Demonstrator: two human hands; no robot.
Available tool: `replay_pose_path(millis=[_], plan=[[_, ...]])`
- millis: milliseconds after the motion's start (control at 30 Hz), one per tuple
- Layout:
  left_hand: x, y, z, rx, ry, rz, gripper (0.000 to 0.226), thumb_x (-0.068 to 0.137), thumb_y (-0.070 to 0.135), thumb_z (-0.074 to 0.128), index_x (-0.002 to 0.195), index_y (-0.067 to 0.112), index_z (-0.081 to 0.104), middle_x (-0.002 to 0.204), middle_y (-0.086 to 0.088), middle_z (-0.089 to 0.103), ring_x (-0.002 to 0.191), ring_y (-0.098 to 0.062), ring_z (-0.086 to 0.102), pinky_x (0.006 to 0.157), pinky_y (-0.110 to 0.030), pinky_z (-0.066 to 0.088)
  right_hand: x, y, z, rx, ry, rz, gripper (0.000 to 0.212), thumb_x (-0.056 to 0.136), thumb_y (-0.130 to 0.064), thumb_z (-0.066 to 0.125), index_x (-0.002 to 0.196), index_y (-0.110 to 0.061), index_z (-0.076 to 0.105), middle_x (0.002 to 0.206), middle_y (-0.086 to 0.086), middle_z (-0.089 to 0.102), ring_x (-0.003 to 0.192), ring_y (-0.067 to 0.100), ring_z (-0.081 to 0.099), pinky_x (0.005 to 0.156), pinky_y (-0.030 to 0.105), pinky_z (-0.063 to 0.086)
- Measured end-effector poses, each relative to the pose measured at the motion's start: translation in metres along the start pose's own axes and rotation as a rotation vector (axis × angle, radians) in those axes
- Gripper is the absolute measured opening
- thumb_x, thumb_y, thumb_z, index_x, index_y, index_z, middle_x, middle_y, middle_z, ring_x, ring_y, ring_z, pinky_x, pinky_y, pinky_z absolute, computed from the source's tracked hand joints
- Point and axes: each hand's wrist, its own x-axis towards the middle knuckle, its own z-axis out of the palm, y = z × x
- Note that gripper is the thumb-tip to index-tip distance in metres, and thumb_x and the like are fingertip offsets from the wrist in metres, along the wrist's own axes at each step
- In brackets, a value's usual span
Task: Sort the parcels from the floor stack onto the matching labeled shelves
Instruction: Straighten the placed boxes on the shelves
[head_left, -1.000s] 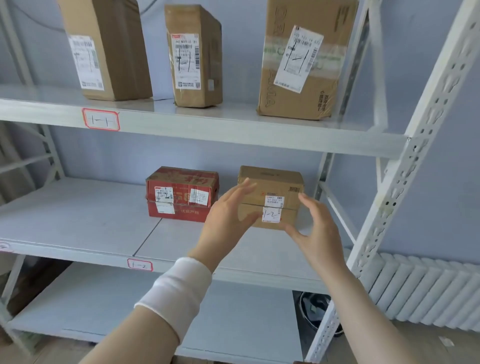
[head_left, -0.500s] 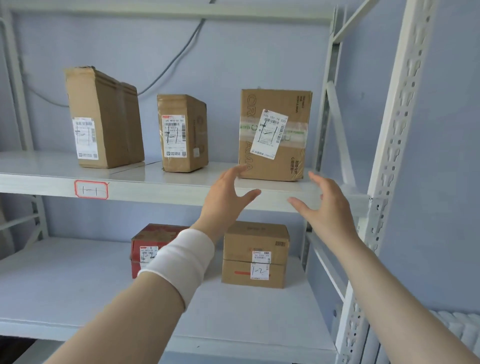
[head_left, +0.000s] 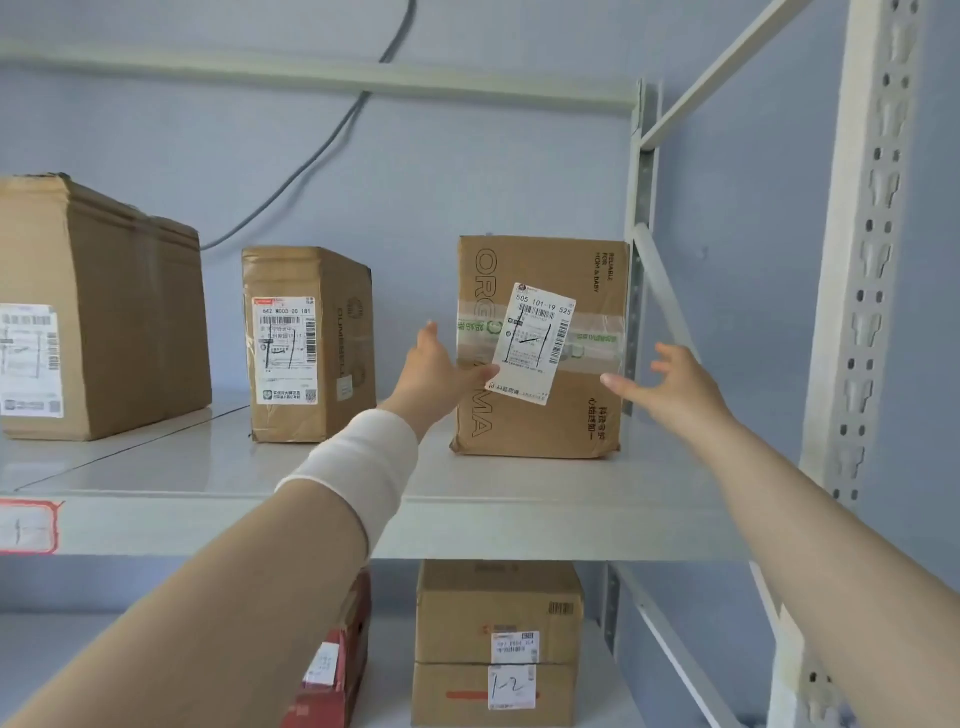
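- Upper shelf (head_left: 519, 525): three brown parcels stand on it. A red-bordered tag (head_left: 26, 526) reading "1-1" sits on its front edge at the far left.
- Right parcel (head_left: 540, 415): upright near the shelf's right end, set back from the front edge. A white label (head_left: 534, 343), tilted, marked "1-1" by hand, lies across a band of tape.
- Left hand (head_left: 439, 371): open, fingers spread, thumb against the right parcel's left front edge. It grips nothing. A white cuff (head_left: 358, 467) covers the wrist.
- Right hand (head_left: 675, 382): open, fingers spread, beside the parcel's right side. Whether it touches the box I cannot tell; it grips nothing.
- Middle parcel (head_left: 306, 345): upright, well left of the hands, label marked "1-1".
- Left parcel (head_left: 93, 312): largest, at the shelf's left end, cut by the frame.
- Lower shelf (head_left: 618, 691): a brown box (head_left: 496, 644) labelled "1-2" and, left of it, a red box (head_left: 332, 675) partly hidden by the left arm.
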Motion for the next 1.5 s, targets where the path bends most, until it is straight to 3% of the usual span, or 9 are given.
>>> replay_pose_path(millis=[200,333,467,533,667,800,967,1200,1500], plan=[[0.049,-0.019,0.028,-0.056,-0.085,-0.153,0.104,0.079,0.037,0.072,0.149,0.008,0.0,0.146,-0.011,0.037,0.13,-0.029,0.041,0.099,-0.041,0.042,0.061,0.028,0.028,-0.06,-0.167,0.197,0.099,0.071,-0.042,0.078,0.147,-0.01,0.022,0.149,0.009,0.035,0.134,0.028,0.038,0.104,0.043,0.04],[0.073,-0.031,0.035,-0.124,-0.145,-0.183,0.082,0.071,0.037,0.079,0.137,0.014,0.035,0.129,-0.002,0.056,0.109,-0.022,0.056,0.076,-0.034,0.046,0.081,0.045,0.041,0.065,-0.252,0.292,0.096,0.065,-0.035,0.084,0.143,-0.015,0.032,0.14,0.002,0.047,0.126,0.022,0.047,0.088,0.04,0.048],[0.086,-0.037,0.046,-0.159,-0.176,-0.168,0.07,0.068,0.034,0.082,0.127,0.018,0.049,0.12,0.0,0.062,0.102,-0.021,0.059,0.075,-0.033,0.047,0.089,0.055,0.051,0.147,-0.377,0.262,0.042,0.073,-0.019,0.08,0.108,-0.024,0.057,0.111,-0.003,0.066,0.1,0.017,0.061,0.074,0.032,0.051],[0.092,-0.039,0.052,-0.186,-0.178,-0.165,0.07,0.069,0.031,0.082,0.129,0.017,0.048,0.122,0.0,0.06,0.105,-0.021,0.058,0.076,-0.031,0.045,0.094,0.06,0.055,0.172,-0.368,0.242,0.035,0.072,-0.014,0.08,0.098,-0.026,0.06,0.104,-0.004,0.068,0.096,0.017,0.063,0.078,0.035,0.053],[0.103,-0.044,0.059,-0.22,-0.183,-0.186,0.076,0.068,0.029,0.082,0.132,0.016,0.043,0.125,0.0,0.058,0.109,-0.022,0.057,0.082,-0.034,0.047,0.104,0.066,0.062,0.224,-0.351,0.231,0.029,0.073,-0.01,0.079,0.087,-0.027,0.059,0.095,-0.006,0.067,0.087,0.014,0.063,0.066,0.029,0.052],[0.116,-0.047,0.063,-0.209,-0.192,-0.192,0.076,0.07,0.028,0.081,0.133,0.015,0.041,0.128,0.0,0.056,0.11,-0.021,0.054,0.083,-0.034,0.045,0.116,0.069,0.068,0.214,-0.325,0.236,0.033,0.07,-0.013,0.082,0.086,-0.028,0.058,0.096,-0.007,0.067,0.098,0.02,0.063,0.088,0.042,0.052],[0.132,-0.051,0.068,-0.18,-0.195,-0.199,0.075,0.069,0.03,0.081,0.132,0.017,0.041,0.126,0.001,0.057,0.114,-0.024,0.055,0.095,-0.045,0.047,0.129,0.074,0.078,0.209,-0.317,0.223,0.032,0.07,-0.014,0.082,0.085,-0.028,0.058,0.107,0.0,0.067,0.102,0.022,0.062,0.086,0.038,0.052],[0.153,-0.061,0.078,-0.142,-0.213,-0.197,0.093,0.05,0.046,0.085,0.13,0.023,0.042,0.122,0.003,0.059,0.106,-0.026,0.06,0.083,-0.052,0.054,0.149,0.084,0.087,0.155,-0.327,0.2,0.048,0.07,-0.017,0.082,0.112,-0.022,0.059,0.115,0.0,0.066,0.109,0.021,0.061,0.098,0.042,0.048],[0.153,-0.056,0.083,-0.042,-0.198,-0.2,0.082,0.07,0.04,0.079,0.135,0.016,0.036,0.13,0.0,0.053,0.114,-0.025,0.054,0.092,-0.044,0.049,0.15,0.086,0.087,0.123,-0.356,0.216,0.047,0.074,-0.017,0.079,0.116,-0.019,0.058,0.121,0.001,0.063,0.102,0.019,0.057,0.078,0.029,0.044]])
